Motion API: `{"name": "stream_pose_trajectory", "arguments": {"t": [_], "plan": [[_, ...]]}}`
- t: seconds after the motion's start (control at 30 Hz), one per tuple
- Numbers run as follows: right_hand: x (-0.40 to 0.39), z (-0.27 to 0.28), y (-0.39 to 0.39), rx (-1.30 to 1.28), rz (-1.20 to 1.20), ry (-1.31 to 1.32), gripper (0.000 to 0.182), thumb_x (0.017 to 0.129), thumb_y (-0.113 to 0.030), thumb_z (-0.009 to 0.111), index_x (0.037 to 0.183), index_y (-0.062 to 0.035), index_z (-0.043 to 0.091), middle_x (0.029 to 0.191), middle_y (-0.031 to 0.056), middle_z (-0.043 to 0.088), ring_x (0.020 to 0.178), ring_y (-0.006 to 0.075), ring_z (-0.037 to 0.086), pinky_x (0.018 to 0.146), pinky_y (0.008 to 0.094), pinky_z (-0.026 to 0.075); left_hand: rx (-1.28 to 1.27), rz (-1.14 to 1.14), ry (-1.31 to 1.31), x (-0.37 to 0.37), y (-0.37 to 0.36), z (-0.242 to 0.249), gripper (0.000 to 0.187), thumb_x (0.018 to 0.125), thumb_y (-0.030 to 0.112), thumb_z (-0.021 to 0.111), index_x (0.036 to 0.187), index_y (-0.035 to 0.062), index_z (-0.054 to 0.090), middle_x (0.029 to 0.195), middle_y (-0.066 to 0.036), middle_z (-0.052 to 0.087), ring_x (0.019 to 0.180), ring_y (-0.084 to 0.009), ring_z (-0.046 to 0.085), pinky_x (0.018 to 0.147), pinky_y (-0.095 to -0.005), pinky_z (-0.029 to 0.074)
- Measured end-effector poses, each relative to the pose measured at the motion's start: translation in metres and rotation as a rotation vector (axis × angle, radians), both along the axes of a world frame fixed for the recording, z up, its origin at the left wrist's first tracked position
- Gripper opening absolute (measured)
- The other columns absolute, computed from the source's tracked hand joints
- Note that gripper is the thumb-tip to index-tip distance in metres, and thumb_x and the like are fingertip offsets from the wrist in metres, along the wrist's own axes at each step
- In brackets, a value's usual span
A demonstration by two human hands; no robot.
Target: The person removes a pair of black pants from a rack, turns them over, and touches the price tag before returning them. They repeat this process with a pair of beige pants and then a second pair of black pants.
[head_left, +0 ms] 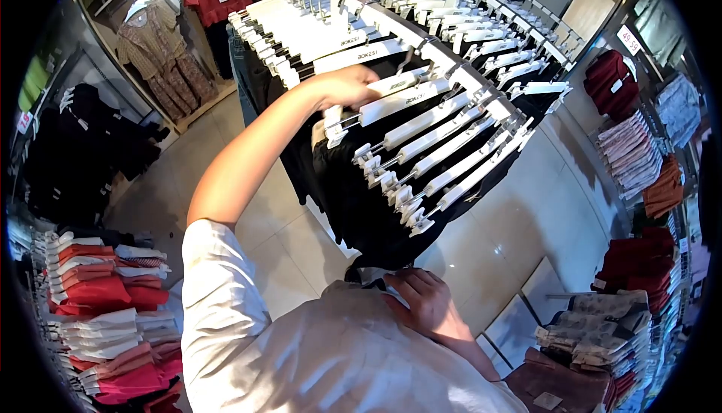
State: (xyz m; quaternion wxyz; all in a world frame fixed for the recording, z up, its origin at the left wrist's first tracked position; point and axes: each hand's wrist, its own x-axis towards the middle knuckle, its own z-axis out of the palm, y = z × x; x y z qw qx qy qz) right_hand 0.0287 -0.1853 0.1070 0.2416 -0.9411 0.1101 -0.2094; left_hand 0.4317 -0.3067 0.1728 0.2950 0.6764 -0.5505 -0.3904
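On the central rack, my left hand point(350, 88) reaches out with its fingers closed around a white clip hanger point(398, 82). Black trousers point(338, 187) hang in a row below the hangers, and their upper parts are partly hidden by the hangers and my arm. Close to my chest, my right hand point(425, 300) has its fingers bent at the collar of my light shirt point(338, 345). A small dark item shows beside those fingertips, but what they grip is hidden.
A metal rail point(406, 33) carries several white hangers, with a second row point(489, 33) behind it. Folded and hung clothes point(113, 285) line the left side. Stacked garments point(602, 323) stand at the right. Pale floor tiles point(511, 240) lie between them.
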Motion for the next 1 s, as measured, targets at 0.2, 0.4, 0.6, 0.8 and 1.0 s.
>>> {"name": "stream_pose_trajectory", "arguments": {"t": [0.2,0.4,0.6,0.8,1.0], "plan": [[-0.016,-0.017,-0.005,0.047,-0.066,-0.007,0.033,0.078,-0.011,0.082,0.108,-0.0015,0.071,0.097,0.0126,0.073,0.092,0.031,0.071,0.078,0.0399,0.06,-0.175,0.155,0.17,0.013,0.092,-0.066,0.013,0.093,0.004,0.061,0.104,-0.001,0.068,0.086,0.0,0.066,0.075,-0.008,0.058,0.068,-0.0261,0.048],[-0.014,-0.018,-0.009,0.064,-0.037,0.015,0.032,0.079,-0.01,0.082,0.107,-0.0008,0.07,0.094,0.014,0.072,0.088,0.0324,0.07,0.075,0.0401,0.059,-0.025,0.549,0.438,-0.022,0.205,-0.107,0.021,0.093,0.005,0.061,0.111,-0.0026,0.07,0.084,0.0,0.066,0.076,-0.0071,0.059,0.068,-0.0237,0.047],[-0.004,-0.021,-0.016,0.071,0.032,0.066,0.031,0.081,-0.011,0.081,0.108,-0.0019,0.07,0.094,0.0142,0.07,0.086,0.0327,0.07,0.073,0.0406,0.059,0.135,0.836,0.494,-0.054,0.304,-0.195,0.025,0.096,0.027,0.074,0.1,0.0028,0.072,0.078,0.004,0.064,0.067,-0.0052,0.054,0.061,-0.0239,0.043],[-0.003,-0.027,-0.025,0.11,0.06,0.126,0.032,0.083,-0.015,0.08,0.11,-0.0021,0.069,0.094,0.0141,0.07,0.087,0.0323,0.069,0.074,0.041,0.058,0.139,1.034,0.309,-0.125,0.378,-0.233,0.021,0.095,0.02,0.077,0.087,0.0067,0.063,0.069,0.006,0.056,0.06,-0.0041,0.046,0.055,-0.0237,0.037],[-0.02,-0.032,-0.038,0.095,0.138,0.111,0.033,0.084,-0.017,0.079,0.112,-0.0018,0.069,0.095,0.0143,0.07,0.089,0.0325,0.069,0.077,0.0409,0.057,0.308,1.02,0.163,-0.199,0.433,-0.214,0.024,0.093,0.021,0.077,0.087,0.0008,0.068,0.069,0.003,0.058,0.064,-0.0078,0.047,0.058,-0.0279,0.041]]}}
